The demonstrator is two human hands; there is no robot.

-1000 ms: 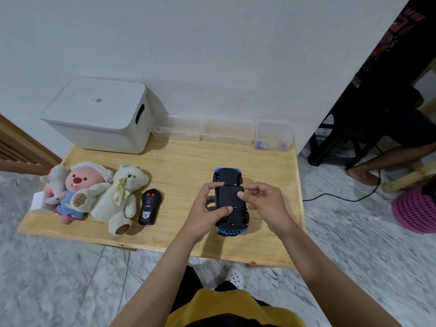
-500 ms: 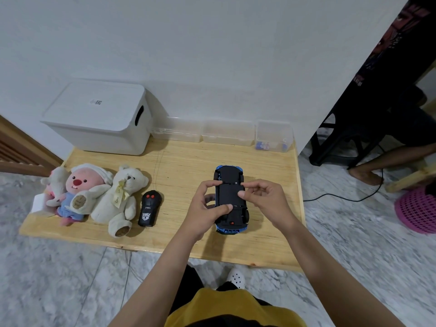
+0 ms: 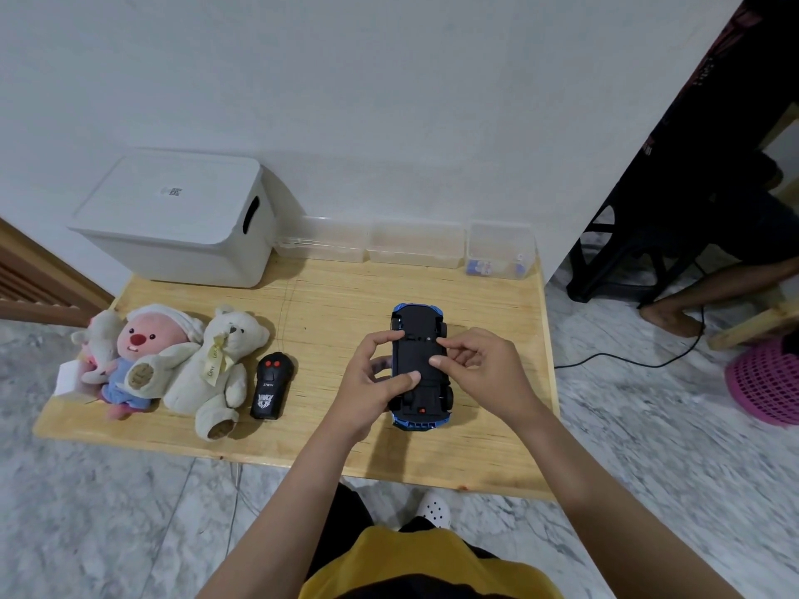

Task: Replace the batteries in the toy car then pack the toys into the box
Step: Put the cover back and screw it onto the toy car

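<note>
A blue toy car (image 3: 418,324) lies upside down on the wooden table (image 3: 337,304), black underside up. My left hand (image 3: 372,378) grips its left side, thumb on the underside and forefinger at the upper edge. My right hand (image 3: 480,369) holds the right side, with its fingertips curled onto the battery cover in the middle. A black remote control (image 3: 271,384) lies left of the car. Beyond it lie a white teddy bear (image 3: 218,369), a pink plush (image 3: 145,361) and a small grey plush (image 3: 100,343). A closed white storage box (image 3: 173,218) stands at the back left.
Three clear plastic bins line the wall; the right one (image 3: 499,250) holds small blue and white items. A person's foot (image 3: 668,317) and a black cable (image 3: 627,358) lie on the marble floor to the right, near a pink basket (image 3: 765,382).
The hands and car sit almost as before. My right fingertips have shifted slightly on the underside; the view has drifted a little.
</note>
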